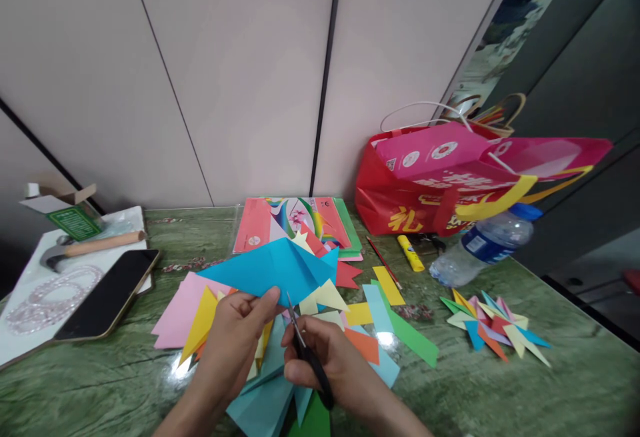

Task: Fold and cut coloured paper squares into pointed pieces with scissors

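My left hand (235, 333) pinches the lower edge of a folded blue paper (273, 267), thumb on top, fingers underneath. Paper is held up off the table, tilted, its point aimed left.

My right hand (327, 363) is clenched round the black handles of the scissors (306, 350). Blades point up toward the paper's bottom edge, tips just at it. Can't tell if the blades are parted or closed, too thin at this angle.

Below the hands: loose coloured paper scraps (380, 320) spread over the green marble table (500, 390) — pink, yellow, orange, green, light blue. A pack of coloured paper (295, 220) lies behind them near the wall.

Right side: a finished multicolour paper star (493, 329) lies flat, well apart from the hands. Behind it a water bottle (483, 245) on its side, a yellow glue stick (411, 253), a red pencil (383, 262) just beside that, and a red and pink gift bag (450, 180) slumped against the wall.

Left side: a phone (107, 293) face up, screen dark, resting partly on a white tray (20, 343). On the tray a hammer (90, 248) and a clear bead bracelet (50, 298). A small open green box (70, 213) at the back.
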`<state>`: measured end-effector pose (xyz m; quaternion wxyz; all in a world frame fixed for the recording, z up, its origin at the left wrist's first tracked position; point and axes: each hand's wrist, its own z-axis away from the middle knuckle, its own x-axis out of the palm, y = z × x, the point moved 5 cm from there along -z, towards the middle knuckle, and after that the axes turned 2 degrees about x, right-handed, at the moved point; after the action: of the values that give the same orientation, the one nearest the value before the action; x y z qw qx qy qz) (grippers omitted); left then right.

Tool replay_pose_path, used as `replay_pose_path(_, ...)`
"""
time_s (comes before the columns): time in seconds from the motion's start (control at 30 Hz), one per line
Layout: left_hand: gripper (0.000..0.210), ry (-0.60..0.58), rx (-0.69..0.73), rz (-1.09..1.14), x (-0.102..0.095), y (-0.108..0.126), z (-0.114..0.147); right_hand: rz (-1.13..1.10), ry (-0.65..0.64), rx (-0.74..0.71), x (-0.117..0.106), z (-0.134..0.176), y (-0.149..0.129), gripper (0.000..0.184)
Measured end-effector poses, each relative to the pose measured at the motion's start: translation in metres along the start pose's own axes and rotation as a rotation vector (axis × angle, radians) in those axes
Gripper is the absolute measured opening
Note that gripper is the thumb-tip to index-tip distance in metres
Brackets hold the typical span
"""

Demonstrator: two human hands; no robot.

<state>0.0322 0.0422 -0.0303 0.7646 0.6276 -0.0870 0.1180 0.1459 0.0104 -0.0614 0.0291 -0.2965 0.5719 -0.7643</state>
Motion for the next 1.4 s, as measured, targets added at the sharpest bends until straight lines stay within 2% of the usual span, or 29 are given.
replay_pose_path(0.23,0.033,-0.025,-0.004,-0.013,0.0012,0.0016,-0.0002,0.002,-0.013,0.000,-0.0018,-0.0001,0.0014,0.049)
replay_pose_path(0.87,0.040,0.069,0.001,-0.007,-0.0012,0.0020,0.0015,0.122,0.021,-0.020,-0.0017,0.0009,-0.0001,0.047)
replay_pose_path(1.07,0.034,0.023,-0.010,0.036,0.0000,0.0010,0.0024,0.113,0.028,-0.006,-0.0020,0.0015,0.0012,0.045)
replay_pose_path(1.4,0.035,0.014,-0.024,0.082,0.0027,0.0026,0.0031,0.151,0.058,-0.002,-0.0041,0.0011,0.0013,0.044)
